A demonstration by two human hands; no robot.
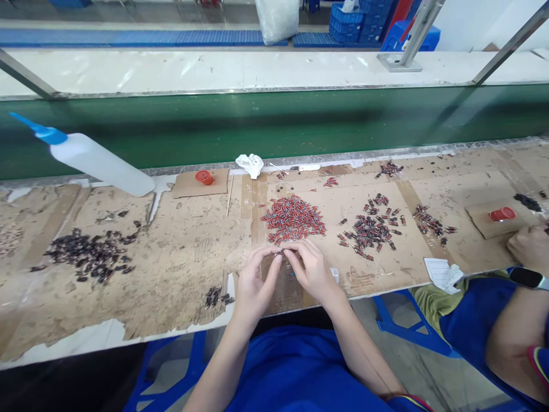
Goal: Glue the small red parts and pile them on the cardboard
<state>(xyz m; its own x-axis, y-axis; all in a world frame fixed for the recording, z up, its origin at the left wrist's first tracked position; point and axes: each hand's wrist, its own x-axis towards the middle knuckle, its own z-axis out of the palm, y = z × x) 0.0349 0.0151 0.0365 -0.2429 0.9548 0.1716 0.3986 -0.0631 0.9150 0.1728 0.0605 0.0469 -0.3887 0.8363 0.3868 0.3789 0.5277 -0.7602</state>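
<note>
Two hands meet fingertip to fingertip over a small part at the table's near edge.

Low in the middle of the frame, the left hand [253, 286] and right hand [312, 269] are curled nearly closed, pinching a tiny dark part [281, 252] between them; it is too small to make out. Just above lies the red pile [294, 218], with a darker pile [371, 229] to its right. At far left lies a squeeze bottle [94, 160]; another person's hand [529, 246] rests at the right edge.
</note>
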